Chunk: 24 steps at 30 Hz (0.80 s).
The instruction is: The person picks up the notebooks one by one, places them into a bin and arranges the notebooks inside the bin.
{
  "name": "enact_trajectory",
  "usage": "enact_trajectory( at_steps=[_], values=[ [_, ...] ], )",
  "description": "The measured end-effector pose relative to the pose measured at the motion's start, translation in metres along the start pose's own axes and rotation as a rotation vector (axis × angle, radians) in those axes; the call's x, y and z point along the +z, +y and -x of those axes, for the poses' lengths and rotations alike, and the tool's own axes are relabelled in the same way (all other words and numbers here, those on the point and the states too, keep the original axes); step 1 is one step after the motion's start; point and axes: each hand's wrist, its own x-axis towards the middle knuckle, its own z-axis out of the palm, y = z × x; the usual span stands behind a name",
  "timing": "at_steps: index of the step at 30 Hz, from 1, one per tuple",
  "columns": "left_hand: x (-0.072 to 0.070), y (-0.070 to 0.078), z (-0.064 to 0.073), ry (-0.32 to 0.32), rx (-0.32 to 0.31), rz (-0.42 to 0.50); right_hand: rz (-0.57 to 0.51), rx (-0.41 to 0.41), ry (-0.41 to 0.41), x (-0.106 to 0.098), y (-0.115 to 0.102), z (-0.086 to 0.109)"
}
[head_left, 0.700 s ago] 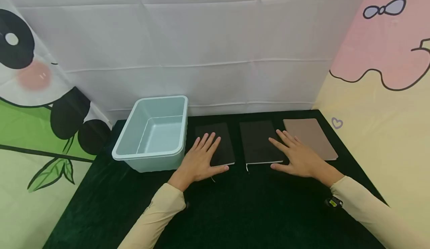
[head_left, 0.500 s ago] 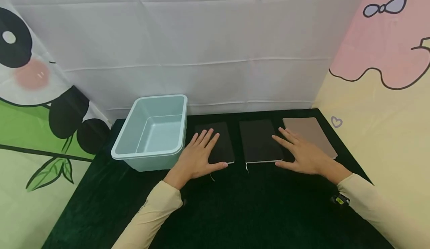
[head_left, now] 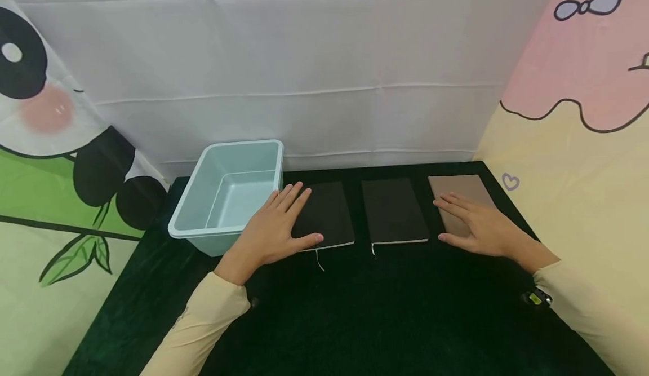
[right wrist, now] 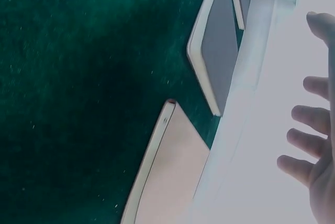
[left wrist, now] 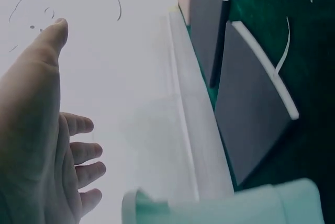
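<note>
My left hand (head_left: 271, 230) hovers with straight fingers between the light blue plastic bin (head_left: 203, 234) and a black notebook (head_left: 328, 215). From that notebook's near edge trails a thin ribbon. A second black notebook (head_left: 394, 211) lies in the middle, between the hands. Over the pinkish-beige notebook (head_left: 458, 183) at the right is my right hand (head_left: 479, 226), its fingers extended. The left wrist view shows the left hand apart from the black notebook (left wrist: 251, 93). In the right wrist view the beige notebook (right wrist: 172, 171) lies flat, with the right hand holding nothing.
A dark green cloth (head_left: 380, 314) covers the table. Behind it hangs a white fabric backdrop (head_left: 324, 71), with printed cartoon panels on the left and right. The bin stands at the table's back left, close to the backdrop.
Both hands have moved apart: the left went left toward the bin, uncovering more of its black notebook, and the right went right over the beige notebook. The notebooks and bin stay put.
</note>
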Motion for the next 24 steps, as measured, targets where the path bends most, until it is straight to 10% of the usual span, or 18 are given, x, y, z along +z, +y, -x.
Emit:
enact_trajectory(
  at_steps=[24],
  values=[
    [-0.030, -0.097, 0.074, 0.047, -0.124, 0.043, -0.095, 0.067, 0.101, 0.013, 0.050, 0.027]
  ],
)
